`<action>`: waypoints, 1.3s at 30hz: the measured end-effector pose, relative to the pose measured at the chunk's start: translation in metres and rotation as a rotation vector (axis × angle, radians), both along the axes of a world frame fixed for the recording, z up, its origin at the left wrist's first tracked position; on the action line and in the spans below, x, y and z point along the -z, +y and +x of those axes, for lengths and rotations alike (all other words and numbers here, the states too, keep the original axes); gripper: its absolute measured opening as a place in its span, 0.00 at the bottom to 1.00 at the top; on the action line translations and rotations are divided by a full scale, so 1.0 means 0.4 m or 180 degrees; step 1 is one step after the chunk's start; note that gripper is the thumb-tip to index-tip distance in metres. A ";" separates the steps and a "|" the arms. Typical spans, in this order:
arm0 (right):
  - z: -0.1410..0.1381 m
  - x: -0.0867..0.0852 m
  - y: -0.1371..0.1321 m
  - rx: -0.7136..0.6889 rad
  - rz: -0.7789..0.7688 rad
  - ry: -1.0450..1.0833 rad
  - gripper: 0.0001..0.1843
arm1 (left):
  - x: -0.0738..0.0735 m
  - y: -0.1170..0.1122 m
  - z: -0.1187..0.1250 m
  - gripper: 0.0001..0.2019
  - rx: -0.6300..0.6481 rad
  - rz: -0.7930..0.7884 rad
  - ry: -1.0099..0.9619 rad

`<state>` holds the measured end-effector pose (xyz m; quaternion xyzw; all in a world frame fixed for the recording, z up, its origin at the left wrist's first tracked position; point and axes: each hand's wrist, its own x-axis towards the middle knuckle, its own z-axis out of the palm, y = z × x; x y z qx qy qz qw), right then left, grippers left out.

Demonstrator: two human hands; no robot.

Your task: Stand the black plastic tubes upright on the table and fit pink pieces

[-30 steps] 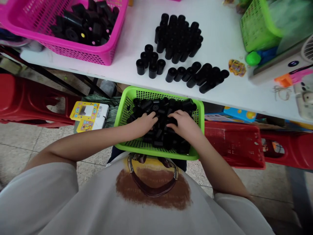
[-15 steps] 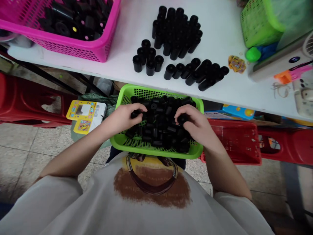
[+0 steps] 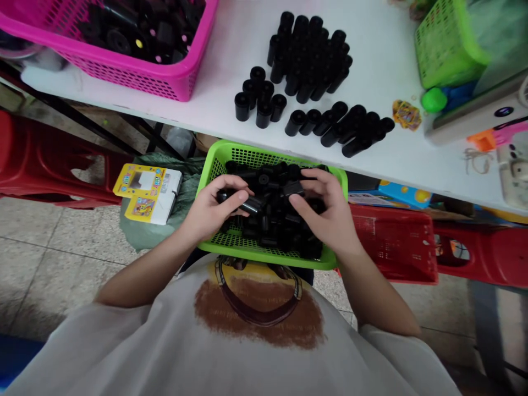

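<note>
Black cylinders [image 3: 266, 221], too many and too overlapped to count, fill one green basket [image 3: 268, 256], which sits below the table edge, close against the person's shirt. Two hands work over it. The left hand [image 3: 220, 206] grips a dark, shiny cylinder [image 3: 252, 205] between thumb and fingers; whether a second lies inside the curled palm, I cannot tell. The right hand [image 3: 328, 206] pinches one short black piece [image 3: 292, 190] between thumb and fingertips, above the heap.

On the white table [image 3: 371, 60] stand three groups of similar cylinders. The small group [image 3: 264, 114] numbers six; the large cluster [image 3: 307, 60] and the slanting group [image 3: 357, 132] are packed too tightly for an exact count. One pink basket [image 3: 173, 71], at the table's left, holds more black pieces, among them one yellow dot and several pink ones.

Around these are two red stools [image 3: 45, 159], one on each side, one red basket [image 3: 412, 242], one yellow-and-white carton [image 3: 165, 198] and, on the table, one green ball [image 3: 434, 100].
</note>
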<state>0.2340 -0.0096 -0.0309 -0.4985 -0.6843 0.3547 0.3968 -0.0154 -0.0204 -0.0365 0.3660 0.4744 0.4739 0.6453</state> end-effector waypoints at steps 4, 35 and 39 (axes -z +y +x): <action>-0.042 -0.027 -0.062 0.0363 0.0104 0.0395 0.18 | -0.007 -0.010 0.021 0.27 -0.0301 -0.0346 -0.0460; 0.069 -0.027 0.301 0.0372 0.1226 -0.2404 0.19 | -0.016 0.015 -0.060 0.16 0.1148 0.0944 0.1679; 0.063 -0.030 0.258 0.0708 0.1840 -0.2187 0.26 | -0.012 0.061 -0.018 0.13 0.2373 0.1542 0.2862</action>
